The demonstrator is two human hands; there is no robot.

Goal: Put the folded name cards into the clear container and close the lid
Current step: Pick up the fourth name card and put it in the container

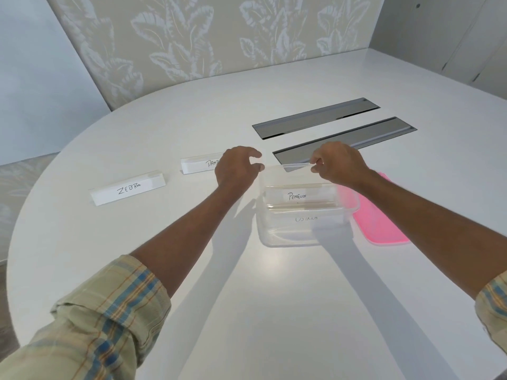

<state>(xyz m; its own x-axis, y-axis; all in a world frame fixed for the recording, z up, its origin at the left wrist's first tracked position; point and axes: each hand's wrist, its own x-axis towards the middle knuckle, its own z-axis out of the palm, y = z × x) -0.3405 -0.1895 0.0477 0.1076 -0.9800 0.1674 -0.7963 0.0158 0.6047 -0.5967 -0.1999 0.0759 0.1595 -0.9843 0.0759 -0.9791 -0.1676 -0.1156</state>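
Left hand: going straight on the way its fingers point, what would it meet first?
Likely the container, at its far left rim corner, just ahead of the left hand fingers. Depth is unclear, so it may pass above the rim toward the right hand, which pinches the far rim.

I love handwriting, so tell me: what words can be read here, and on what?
"ZEBRA": leftmost card on the table.
"PAND", rest hidden behind the left hand: second card.
"PENGUIN": far card inside the clear container.
"OSTRICH", faint through the wall: near card inside.
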